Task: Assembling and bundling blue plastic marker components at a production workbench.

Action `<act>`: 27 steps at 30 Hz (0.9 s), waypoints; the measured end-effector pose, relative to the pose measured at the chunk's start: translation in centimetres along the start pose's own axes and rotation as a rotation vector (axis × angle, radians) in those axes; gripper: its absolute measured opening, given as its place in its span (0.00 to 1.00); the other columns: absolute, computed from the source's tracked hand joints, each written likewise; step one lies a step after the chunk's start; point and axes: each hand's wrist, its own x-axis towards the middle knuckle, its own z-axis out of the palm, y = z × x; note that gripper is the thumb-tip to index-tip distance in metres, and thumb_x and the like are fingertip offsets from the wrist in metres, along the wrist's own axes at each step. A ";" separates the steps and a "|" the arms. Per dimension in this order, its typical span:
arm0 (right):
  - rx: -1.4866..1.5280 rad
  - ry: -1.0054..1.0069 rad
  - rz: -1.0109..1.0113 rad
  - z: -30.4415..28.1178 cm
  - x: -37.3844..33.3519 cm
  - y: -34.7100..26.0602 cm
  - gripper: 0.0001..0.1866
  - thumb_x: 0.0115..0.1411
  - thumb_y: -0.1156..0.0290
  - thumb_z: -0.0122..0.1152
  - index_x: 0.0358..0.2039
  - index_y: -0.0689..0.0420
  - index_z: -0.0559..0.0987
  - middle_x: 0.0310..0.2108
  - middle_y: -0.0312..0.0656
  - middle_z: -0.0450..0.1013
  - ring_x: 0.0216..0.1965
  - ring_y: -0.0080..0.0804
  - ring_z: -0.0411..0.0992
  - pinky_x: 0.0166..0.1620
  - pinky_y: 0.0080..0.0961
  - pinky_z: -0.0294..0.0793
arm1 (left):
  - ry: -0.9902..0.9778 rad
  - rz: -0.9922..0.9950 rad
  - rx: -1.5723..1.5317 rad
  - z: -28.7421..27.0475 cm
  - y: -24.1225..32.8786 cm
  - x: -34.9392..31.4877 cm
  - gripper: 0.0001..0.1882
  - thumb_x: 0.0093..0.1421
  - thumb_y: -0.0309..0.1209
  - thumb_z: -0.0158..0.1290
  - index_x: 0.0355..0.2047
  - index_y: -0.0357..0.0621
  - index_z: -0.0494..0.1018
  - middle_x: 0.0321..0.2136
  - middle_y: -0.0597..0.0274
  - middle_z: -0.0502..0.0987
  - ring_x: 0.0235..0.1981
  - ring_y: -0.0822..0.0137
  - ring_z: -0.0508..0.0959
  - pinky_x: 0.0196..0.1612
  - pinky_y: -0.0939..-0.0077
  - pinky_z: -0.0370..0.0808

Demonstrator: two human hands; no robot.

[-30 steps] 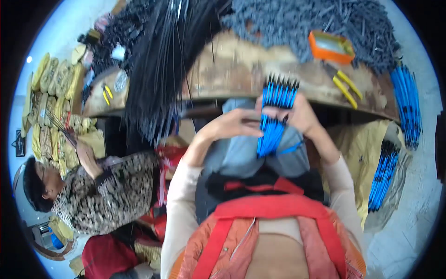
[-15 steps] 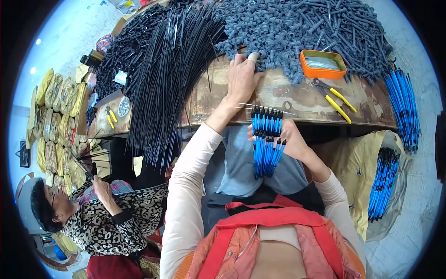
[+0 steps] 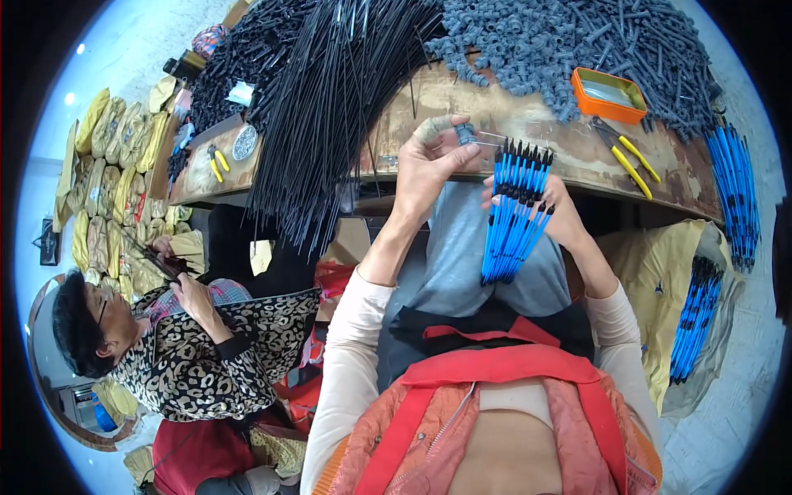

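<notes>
A small grey plastic fitting (image 3: 465, 133) is pinched between the thumb and fingers of my left hand (image 3: 426, 169), above the table's front edge. Thin metal wires (image 3: 492, 144) reach from beside this fitting to the black tips of a bundle of blue rods (image 3: 513, 227). The rods hang side by side over my lap, with black joints partway down. My right hand (image 3: 563, 216) is closed round the bundle from its right side, and the rods hide some of its fingers. Whether a wire passes through the fitting, I cannot tell.
Grey fittings (image 3: 544, 54) and long black rods (image 3: 330, 107) are heaped on the wooden table (image 3: 388, 136). An orange tin of wires (image 3: 609, 96) and yellow-handled pliers (image 3: 624, 157) lie to the right. More blue rods (image 3: 695, 318) stand in a sack. A co-worker (image 3: 190, 338) sits at left.
My left hand has come back from the pile of grey fittings and now holds one beside the wires. The rod bundle has moved up and right in view. The whole view has shifted slightly.
</notes>
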 end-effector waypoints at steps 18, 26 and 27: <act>-0.070 0.046 -0.018 0.9 0.6 0.7 0.22 0.60 0.65 0.64 0.51 0.63 0.74 0.40 0.47 0.79 0.40 0.35 0.80 0.41 0.31 0.81 | -0.089 -0.136 -0.419 -0.5 -0.2 0.5 0.23 0.65 0.23 0.51 0.59 0.38 0.62 0.43 0.48 0.77 0.44 0.59 0.81 0.47 0.68 0.81; -0.003 0.088 -0.013 1.3 1.0 0.4 0.17 0.60 0.67 0.65 0.47 0.62 0.77 0.38 0.47 0.79 0.39 0.33 0.80 0.39 0.30 0.82 | -0.099 -0.137 -0.407 -0.5 -0.6 0.7 0.22 0.64 0.22 0.51 0.59 0.38 0.63 0.44 0.48 0.78 0.44 0.60 0.81 0.47 0.67 0.81; 0.004 0.085 -0.008 1.2 1.0 0.4 0.17 0.60 0.67 0.64 0.47 0.62 0.77 0.38 0.47 0.79 0.39 0.34 0.80 0.39 0.30 0.82 | -0.098 -0.138 -0.401 -0.5 -0.6 0.7 0.21 0.64 0.22 0.51 0.58 0.38 0.64 0.44 0.48 0.78 0.44 0.60 0.80 0.48 0.67 0.81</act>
